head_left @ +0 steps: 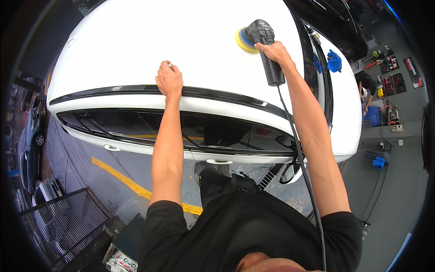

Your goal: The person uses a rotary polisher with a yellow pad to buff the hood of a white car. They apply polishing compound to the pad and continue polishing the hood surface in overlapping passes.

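Observation:
My right hand [276, 52] is wrapped round a black polisher [272, 68] over the white car roof [136, 41]. Its yellow foam pad [242, 41], with a blue backing, is tilted up on edge, facing left; I cannot tell whether its rim touches the roof. A black power cord [297, 140] runs from the tool's end down past my right arm. Above the roof's near edge, by the black trim strip [217, 94], my left hand [169, 79] is curled into a loose fist. Nothing shows in its fingers; the palm is hidden.
Blue cloths or gloves [334, 61] and a bottle [313, 35] lie near the windshield. A side mirror [291, 173] juts out by my right side. Behind it stands a black car [344, 27]. Another person [366, 86] bends near a blue bin [374, 116] at the right.

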Tool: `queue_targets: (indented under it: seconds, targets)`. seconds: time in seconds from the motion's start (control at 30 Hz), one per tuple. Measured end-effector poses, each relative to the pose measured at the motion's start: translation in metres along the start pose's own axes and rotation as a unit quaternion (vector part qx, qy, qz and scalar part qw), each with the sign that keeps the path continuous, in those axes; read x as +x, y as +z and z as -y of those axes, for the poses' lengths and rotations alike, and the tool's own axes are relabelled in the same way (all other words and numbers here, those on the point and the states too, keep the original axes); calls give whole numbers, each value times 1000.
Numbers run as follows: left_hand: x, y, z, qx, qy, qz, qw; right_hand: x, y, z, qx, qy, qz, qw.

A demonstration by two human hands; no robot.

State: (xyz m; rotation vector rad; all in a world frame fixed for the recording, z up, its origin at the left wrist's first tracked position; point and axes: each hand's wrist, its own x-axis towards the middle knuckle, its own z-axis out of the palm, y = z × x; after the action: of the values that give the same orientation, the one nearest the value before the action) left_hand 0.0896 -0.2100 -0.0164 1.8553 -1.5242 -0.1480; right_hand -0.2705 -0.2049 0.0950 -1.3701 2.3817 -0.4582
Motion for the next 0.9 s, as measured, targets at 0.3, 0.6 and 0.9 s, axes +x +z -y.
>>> queue_targets:
  seconds: [0.3,0.6,0.9]
  targets:
    - [-1,-1,-1,-20,-11,1,1000,-10,16,43,8,-58,0,998]
    - [0,1,3,-26,9,-11,1000,-15,27,86,-16,-76,11,997]
    - [-3,-6,-5,-19,0,-9,1000,-12,36,119,-35,-92,41,994]
